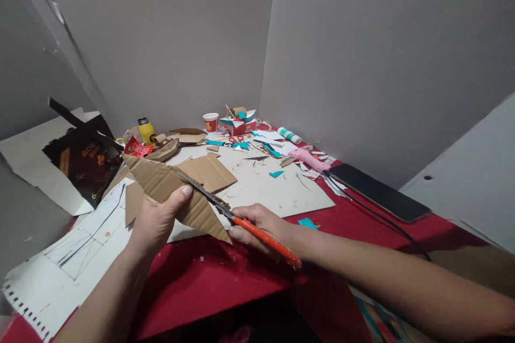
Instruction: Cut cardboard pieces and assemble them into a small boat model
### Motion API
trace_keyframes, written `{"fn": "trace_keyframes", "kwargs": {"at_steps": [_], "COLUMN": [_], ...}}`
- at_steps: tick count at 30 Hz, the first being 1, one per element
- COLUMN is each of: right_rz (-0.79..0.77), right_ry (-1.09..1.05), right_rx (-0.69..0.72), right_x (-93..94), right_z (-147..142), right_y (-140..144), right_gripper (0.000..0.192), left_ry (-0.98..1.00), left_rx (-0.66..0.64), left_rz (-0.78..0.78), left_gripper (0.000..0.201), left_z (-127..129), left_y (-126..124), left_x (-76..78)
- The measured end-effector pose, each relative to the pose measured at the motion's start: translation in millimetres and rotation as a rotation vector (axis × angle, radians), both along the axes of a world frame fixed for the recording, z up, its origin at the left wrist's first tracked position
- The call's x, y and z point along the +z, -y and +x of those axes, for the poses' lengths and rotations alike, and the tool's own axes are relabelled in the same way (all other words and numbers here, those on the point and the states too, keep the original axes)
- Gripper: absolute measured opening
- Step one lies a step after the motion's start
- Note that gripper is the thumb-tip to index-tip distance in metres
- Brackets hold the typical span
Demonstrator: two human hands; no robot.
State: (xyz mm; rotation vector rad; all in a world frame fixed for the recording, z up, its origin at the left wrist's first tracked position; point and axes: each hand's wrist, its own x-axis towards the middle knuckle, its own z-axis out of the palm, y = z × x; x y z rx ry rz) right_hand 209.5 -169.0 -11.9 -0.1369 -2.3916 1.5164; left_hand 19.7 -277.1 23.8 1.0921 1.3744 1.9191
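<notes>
Left hand (155, 220) pinches the corrugated cardboard piece (169, 185), long axis running rightward; right hand (261, 228) grips orange-handled scissors (241, 222), blades biting its edge beside the thumb.

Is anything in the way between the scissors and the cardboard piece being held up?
Nothing visible. The right hand holds the orange-handled scissors, whose blades already lie against the cardboard piece, which the left hand grips above the red tablecloth.

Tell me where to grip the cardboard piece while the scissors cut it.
Grip the cardboard piece at its wide left end, from below-left, as the left hand does: the scissors enter from the right, and its narrow tip lies there.
</notes>
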Motion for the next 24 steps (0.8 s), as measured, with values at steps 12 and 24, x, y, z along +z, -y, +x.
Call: {"fn": "trace_keyframes", "kwargs": {"at_steps": [12, 24], "right_rz": [0.006, 0.007], "right_ry": [-0.046, -0.04], "right_rx": [-0.052, -0.058], "right_x": [-6.0, -9.6], "right_z": [-2, -2], "right_y": [0, 1], "right_gripper": [0.039, 0.037], "left_ry": [0.055, 0.068], "left_rx": [0.053, 0.006], "left_rz": [0.088, -0.018], "left_gripper": [0.019, 0.025], "left_z": [-3, 0], "left_y": [2, 2], "left_x": [14.9, 10.3]}}
